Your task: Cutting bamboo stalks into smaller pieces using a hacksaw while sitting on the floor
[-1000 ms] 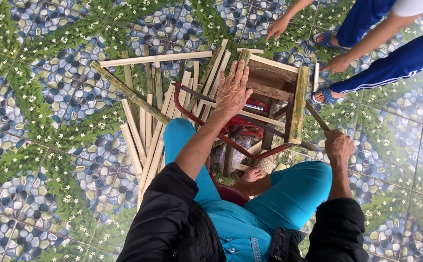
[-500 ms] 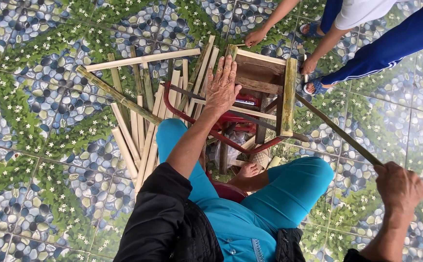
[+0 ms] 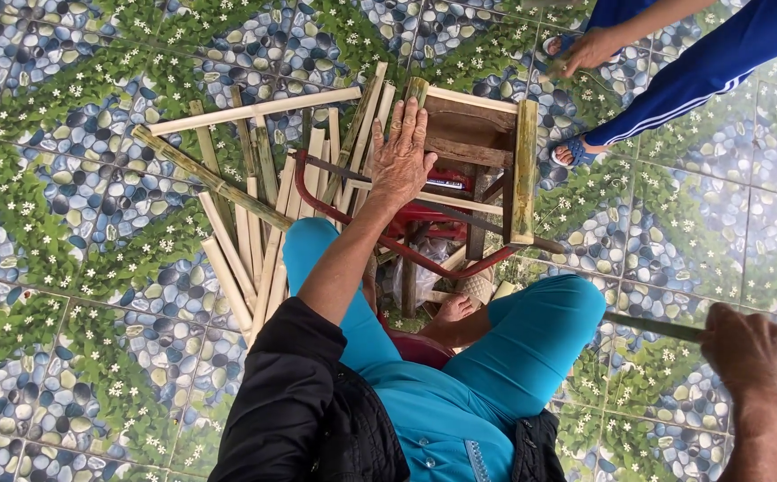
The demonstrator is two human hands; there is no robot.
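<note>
My left hand [image 3: 401,156] lies flat with fingers spread on the near corner of a small bamboo frame stool [image 3: 524,170] that rests across a red metal stand [image 3: 317,203] in front of my knees. My right hand [image 3: 754,357] is out at the right edge, closed around a long thin dark bamboo strip [image 3: 652,328] whose visible end points left toward my right knee. The strip is clear of the frame.
Several split bamboo slats [image 3: 259,232] lie in a heap on the patterned tile floor left of the frame, with one long pole [image 3: 255,111] across the top. Another person's hand [image 3: 590,47] and blue-trousered leg [image 3: 710,67] with a sandalled foot are at the top right.
My right hand pulled the thin strip out of the frame, moving right and down until it came free. The other person's hands drew back from the frame. My left hand stayed pressed on it.
</note>
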